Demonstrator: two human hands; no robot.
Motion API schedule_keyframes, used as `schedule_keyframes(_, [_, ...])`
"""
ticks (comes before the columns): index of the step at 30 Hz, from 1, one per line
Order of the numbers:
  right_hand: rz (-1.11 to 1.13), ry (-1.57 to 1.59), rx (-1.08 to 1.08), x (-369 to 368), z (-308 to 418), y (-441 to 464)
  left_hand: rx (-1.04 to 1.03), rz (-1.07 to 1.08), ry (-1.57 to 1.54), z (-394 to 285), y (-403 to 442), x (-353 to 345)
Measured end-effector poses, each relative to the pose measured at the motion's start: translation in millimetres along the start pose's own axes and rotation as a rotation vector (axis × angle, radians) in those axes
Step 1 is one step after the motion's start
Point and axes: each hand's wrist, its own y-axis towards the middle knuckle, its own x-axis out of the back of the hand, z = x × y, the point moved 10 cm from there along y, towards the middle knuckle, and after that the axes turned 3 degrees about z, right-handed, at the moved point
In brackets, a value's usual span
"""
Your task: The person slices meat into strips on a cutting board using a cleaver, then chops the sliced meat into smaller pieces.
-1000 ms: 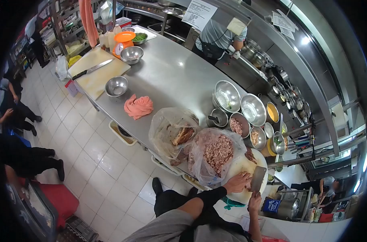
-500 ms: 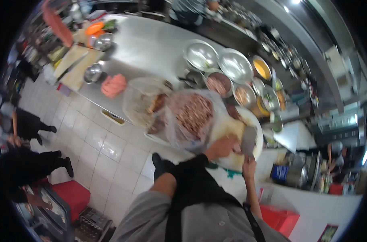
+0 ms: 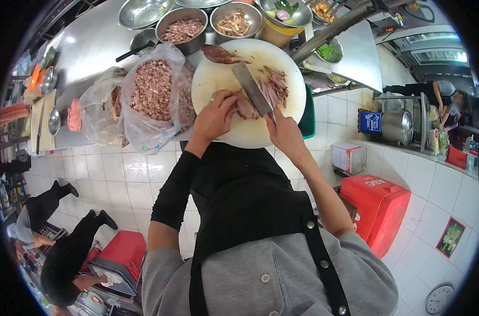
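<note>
On a round white cutting board (image 3: pixel 210 71), my left hand (image 3: pixel 217 116) presses a piece of cooked meat (image 3: pixel 247 108) with its fingers curled. My right hand (image 3: pixel 288 131) is wrapped round the handle of a cleaver (image 3: pixel 251 88). Its broad blade lies between the held piece and a heap of thin meat slices (image 3: pixel 276 87). A larger dark piece of meat (image 3: pixel 219 54) rests near the far edge of the board. Left of the board is a clear plastic bag (image 3: pixel 129 113) filled with chopped meat (image 3: pixel 151 89).
Behind the board stand a metal bowl of chopped meat (image 3: pixel 182 31), a bowl of pale strips (image 3: pixel 234 24) and a bowl of vegetables (image 3: pixel 286 11). Another plastic bag (image 3: pixel 100 118) and a pink cloth (image 3: pixel 75 115) lie left. A green bin (image 3: pixel 308 113) is at the right edge.
My view has swung, bringing the board to the upper middle of the picture. Both hands remain at the board, the left at the meat, the right on the cleaver.
</note>
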Motion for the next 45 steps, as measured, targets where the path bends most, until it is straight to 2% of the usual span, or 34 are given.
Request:
schedule_keyframes(5, [0.007, -0.087, -0.035, 8.1, 5.2, -6.6, -0.164, 0.082, 0.099, -8.7, -2.4, -7.4])
schedule_keyframes(8, [0.042, -0.162, -0.052, 24.5, 10.3, -14.5, -0.141, 0.170, 0.133, -9.8, 3.0, -14.7])
schedule_keyframes(14, [0.113, -0.246, 0.014, 26.9, 19.3, -32.1, -0.106, 0.209, 0.105, -15.4, 9.5, -11.9])
schedule_keyframes(18, [0.191, -0.308, 0.008, 24.7, 26.0, -27.5, -0.104, 0.160, 0.144, -20.3, 12.5, -6.2])
schedule_keyframes(22, [0.138, -0.273, -0.013, -1.3, 20.7, -4.6, -0.093, 0.146, 0.099, -11.6, 12.2, -7.5])
schedule_keyframes(27, [0.012, -0.189, 0.119, -0.1, 38.9, 30.7, -0.087, 0.104, 0.109, -11.1, 9.1, -2.6])
schedule_keyframes(36, [0.270, -0.245, -0.065, 27.6, 27.1, -22.1, -0.078, 0.110, 0.086, -10.5, 8.4, -3.3])
schedule_keyframes(39, [0.140, -0.330, 0.020, -11.3, 18.3, -8.2, -0.069, 0.075, 0.087, -8.1, 7.3, -1.0])
schedule_keyframes(42, [0.032, -0.185, -0.007, -11.8, 27.3, 20.0, -0.062, 0.031, 0.085, -2.6, 11.1, 1.2])
schedule_keyframes(45, [0.057, -0.236, 0.086, -0.9, 37.7, 25.8, -0.057, 0.025, 0.087, -5.8, 9.1, 1.5])
